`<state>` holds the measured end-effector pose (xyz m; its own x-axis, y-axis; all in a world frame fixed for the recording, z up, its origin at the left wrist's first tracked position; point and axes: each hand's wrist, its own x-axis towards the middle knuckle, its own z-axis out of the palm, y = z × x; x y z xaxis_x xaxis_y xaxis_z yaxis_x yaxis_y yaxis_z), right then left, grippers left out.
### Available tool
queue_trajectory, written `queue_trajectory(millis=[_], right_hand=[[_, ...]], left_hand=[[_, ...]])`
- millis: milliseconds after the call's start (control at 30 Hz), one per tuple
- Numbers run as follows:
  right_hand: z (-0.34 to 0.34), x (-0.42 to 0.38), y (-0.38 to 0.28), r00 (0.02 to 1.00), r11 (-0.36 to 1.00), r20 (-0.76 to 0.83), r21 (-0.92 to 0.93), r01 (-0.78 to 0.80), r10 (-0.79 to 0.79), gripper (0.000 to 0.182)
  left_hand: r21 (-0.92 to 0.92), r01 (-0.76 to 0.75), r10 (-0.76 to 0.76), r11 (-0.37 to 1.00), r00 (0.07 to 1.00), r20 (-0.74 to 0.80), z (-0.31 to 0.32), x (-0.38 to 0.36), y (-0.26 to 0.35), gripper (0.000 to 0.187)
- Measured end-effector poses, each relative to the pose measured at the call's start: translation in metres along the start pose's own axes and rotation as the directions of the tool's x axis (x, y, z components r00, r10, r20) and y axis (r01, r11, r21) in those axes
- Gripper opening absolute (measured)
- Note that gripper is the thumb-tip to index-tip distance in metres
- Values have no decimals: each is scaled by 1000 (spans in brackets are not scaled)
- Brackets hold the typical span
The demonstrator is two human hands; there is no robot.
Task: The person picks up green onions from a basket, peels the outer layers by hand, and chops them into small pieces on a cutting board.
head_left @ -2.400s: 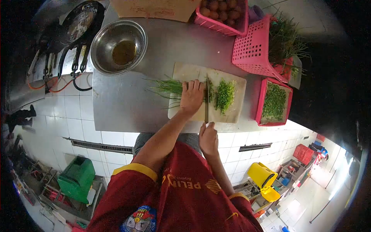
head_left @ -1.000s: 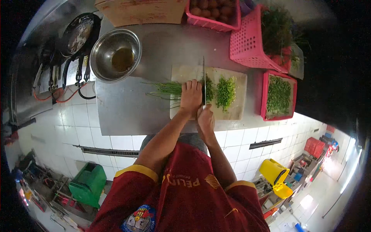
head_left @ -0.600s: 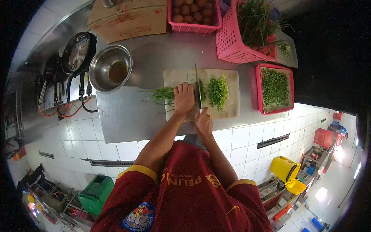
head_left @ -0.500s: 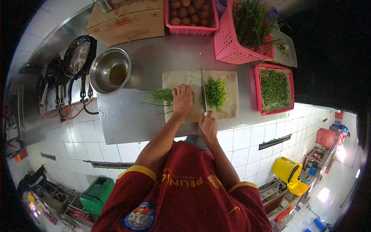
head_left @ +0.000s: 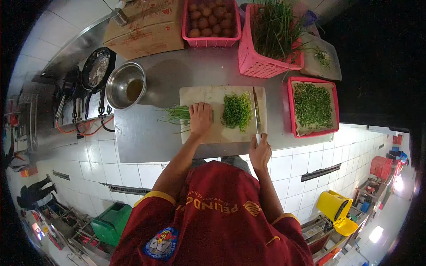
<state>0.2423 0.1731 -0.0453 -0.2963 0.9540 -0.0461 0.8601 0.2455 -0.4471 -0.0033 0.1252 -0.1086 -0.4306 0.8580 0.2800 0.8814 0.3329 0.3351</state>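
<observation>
My left hand (head_left: 201, 120) presses down on a bunch of spring onions (head_left: 177, 114) at the left of the white cutting board (head_left: 217, 135), its fingers closed over the stalks. Their green ends stick out past the board's left edge. My right hand (head_left: 260, 152) grips the pale handle of a long knife (head_left: 256, 108). The blade lies along the right side of the board, pointing away from me, with green bits on it. Between hand and blade sits a pile of chopped spring onions (head_left: 237, 111).
A steel bowl (head_left: 119, 84) with brownish liquid stands left. Behind are a cardboard box (head_left: 144, 31), a pink basket of eggs (head_left: 212, 42) and a pink basket (head_left: 262, 64) of long greens. A pink tray (head_left: 291, 102) of chopped greens sits right. Pans (head_left: 95, 71) hang at far left.
My right hand and the knife have moved right, from the left side of the chopped pile to its right side. The pile sits slightly further left. My left hand stays on the bunch.
</observation>
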Motion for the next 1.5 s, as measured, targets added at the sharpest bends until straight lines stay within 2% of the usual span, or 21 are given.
queue_trajectory(millis=[33,133,233,300,333,400,433,500,600,700,800,900,1000,1100,1200,1300,1400,1500], right_hand=[[-3,5,2,990,995,105,-41,-90,94,33],[13,12,18,998,999,-45,18,43,-43,32],[8,13,12,990,991,-80,66,118,-113,28],[-3,18,-8,960,965,-107,7,261,-258,29],[-4,21,-20,938,945,-120,-25,325,-326,30],[11,32,-40,879,878,29,62,474,-476,32],[19,41,-51,830,835,96,109,540,-549,33],[59,57,-65,689,690,68,148,708,-722,33],[75,63,-86,611,619,130,25,785,-781,31],[89,68,-83,597,610,187,11,792,-780,25],[89,69,-83,593,617,251,23,787,-765,20],[85,71,-87,587,613,280,3,790,-759,16],[91,73,-84,571,590,218,30,807,-792,17],[89,75,-84,569,578,233,-36,815,-788,16],[83,77,-77,609,612,222,-63,788,-762,18],[74,80,-72,607,602,199,-92,793,-769,17],[77,81,-71,594,585,189,-107,804,-782,15],[76,81,-73,573,563,118,-112,819,-811,14]], left_hand=[[2,0,0,1000,1000,5,0,0,1,16],[-1,5,-5,1000,1000,24,-2,1,3,16],[-13,12,-12,1000,999,33,-7,1,4,16],[-6,8,-8,1000,1000,17,-8,1,6,16],[-5,14,-14,1000,1000,13,-9,2,5,17],[-14,19,-18,1000,1000,11,-8,1,5,18],[-18,24,-23,1000,1000,14,-5,1,5,18],[-22,39,-39,999,999,12,2,-1,1,20],[-33,13,-14,999,999,-38,2,-4,-2,24],[-62,18,-27,998,988,-149,8,-2,-2,28],[-138,33,-42,990,997,-64,2,-4,-3,25],[-99,40,-45,994,998,-49,9,-4,-9,18],[-94,55,-64,994,994,-93,13,-4,-9,13],[-59,95,-99,994,992,-77,15,-1,-3,13],[-94,100,-106,991,993,-59,16,4,10,13],[-11,93,-93,996,992,-83,18,8,20,14],[-35,89,-90,995,995,-51,15,8,18,15],[97,100,-91,990,991,-97,7,5,10,14]])
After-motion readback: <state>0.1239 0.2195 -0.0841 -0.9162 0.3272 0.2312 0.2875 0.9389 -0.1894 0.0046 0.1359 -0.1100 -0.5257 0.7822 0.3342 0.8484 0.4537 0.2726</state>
